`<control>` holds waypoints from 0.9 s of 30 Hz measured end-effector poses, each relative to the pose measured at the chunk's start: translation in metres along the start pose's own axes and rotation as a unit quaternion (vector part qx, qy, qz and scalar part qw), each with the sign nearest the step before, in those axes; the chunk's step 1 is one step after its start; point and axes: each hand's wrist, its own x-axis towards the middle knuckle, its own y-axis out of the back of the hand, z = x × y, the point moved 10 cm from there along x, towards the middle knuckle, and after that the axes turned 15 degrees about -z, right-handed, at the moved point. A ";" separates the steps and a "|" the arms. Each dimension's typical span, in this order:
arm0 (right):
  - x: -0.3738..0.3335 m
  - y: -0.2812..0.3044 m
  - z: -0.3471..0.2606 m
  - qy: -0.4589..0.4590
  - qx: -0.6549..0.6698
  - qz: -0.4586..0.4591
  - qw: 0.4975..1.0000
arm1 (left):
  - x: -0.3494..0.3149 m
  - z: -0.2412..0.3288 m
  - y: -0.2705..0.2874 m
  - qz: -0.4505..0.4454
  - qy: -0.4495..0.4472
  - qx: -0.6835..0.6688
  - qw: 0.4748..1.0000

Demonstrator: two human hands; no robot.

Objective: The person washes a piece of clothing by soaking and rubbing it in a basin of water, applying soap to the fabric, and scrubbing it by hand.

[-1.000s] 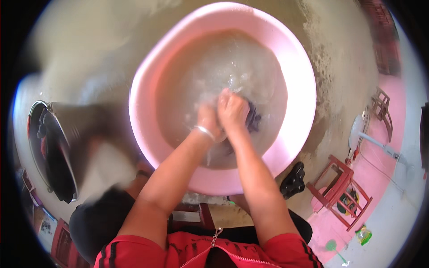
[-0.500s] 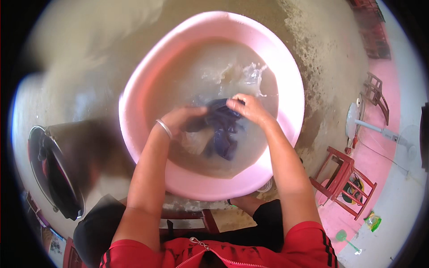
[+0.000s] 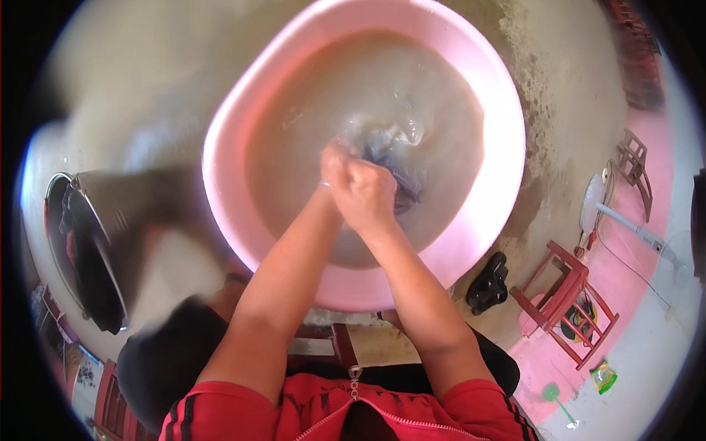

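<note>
No word, number, label or sign can be read clearly. Dark marks that look like lettering run across the front of the red top (image 3: 316, 406), broken up by its folds and parted by the zip (image 3: 401, 420), so the letters cannot be made out. The small yellow-and-green packet (image 3: 604, 377) lying on the floor (image 3: 625, 400) at the right has a patterned face, too small to tell whether it bears print. Tiny dark marks on the pale column (image 3: 625, 217) of the fan are likewise too small to read.
</note>
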 end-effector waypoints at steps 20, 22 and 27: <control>0.028 0.002 0.121 -0.019 0.108 -0.046 0.993 | 0.031 -0.028 0.023 -0.044 0.092 -0.055 0.993; 0.005 -0.006 0.171 -0.183 0.078 -0.080 0.977 | 0.025 -0.036 0.017 0.030 0.083 0.028 0.996; 0.001 -0.026 0.019 -0.045 0.028 -0.011 0.999 | 0.036 -0.031 0.056 -0.107 -0.009 0.206 0.973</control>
